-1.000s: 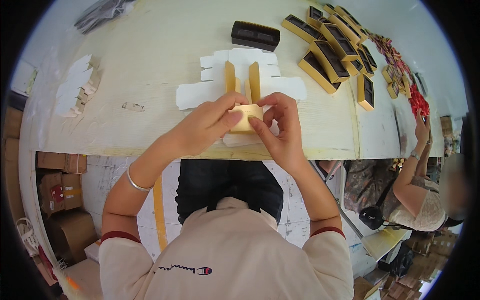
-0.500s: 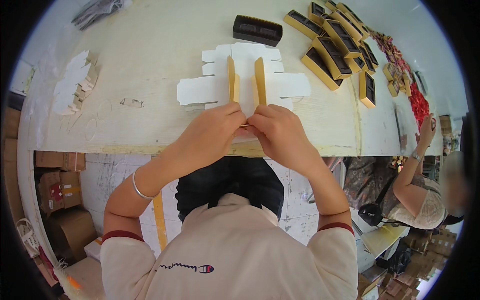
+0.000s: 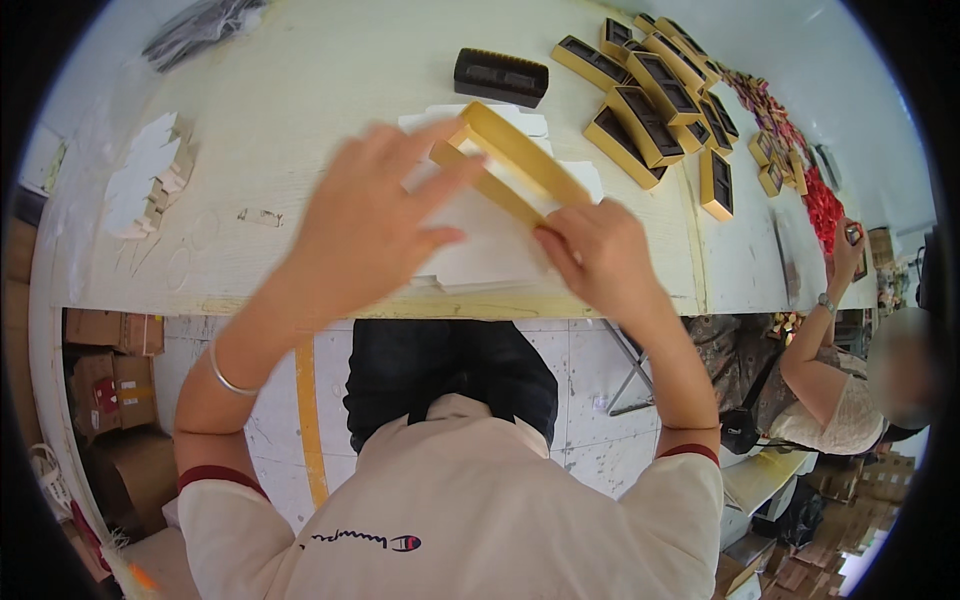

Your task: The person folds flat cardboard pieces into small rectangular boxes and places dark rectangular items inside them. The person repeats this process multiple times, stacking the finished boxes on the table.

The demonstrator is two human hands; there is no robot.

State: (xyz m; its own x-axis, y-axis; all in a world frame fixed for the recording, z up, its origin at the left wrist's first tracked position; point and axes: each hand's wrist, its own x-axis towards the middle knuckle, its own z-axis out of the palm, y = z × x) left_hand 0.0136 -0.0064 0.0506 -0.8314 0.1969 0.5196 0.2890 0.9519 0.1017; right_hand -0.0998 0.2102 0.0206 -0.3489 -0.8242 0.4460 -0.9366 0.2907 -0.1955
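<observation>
A gold open box with a white inside is tilted above the table, its long side running from far left to near right. My right hand pinches its near right end between thumb and fingers. My left hand, blurred by motion, has its fingers spread and overlaps the box's far left end; whether it touches the box I cannot tell. Flat white card blanks lie below the box, partly covered by it and by my left hand. A black tray insert lies just beyond them.
Finished-looking gold boxes with black inserts are heaped at the far right. Folded white card pieces lie on the left, a plastic-wrapped bundle at the back. Red material is near another person's hand at the right.
The gold card's sides, upright over the blanks before, now form a box lifted and turned diagonally. My left hand has come off the near end and moved left and away, fingers opening.
</observation>
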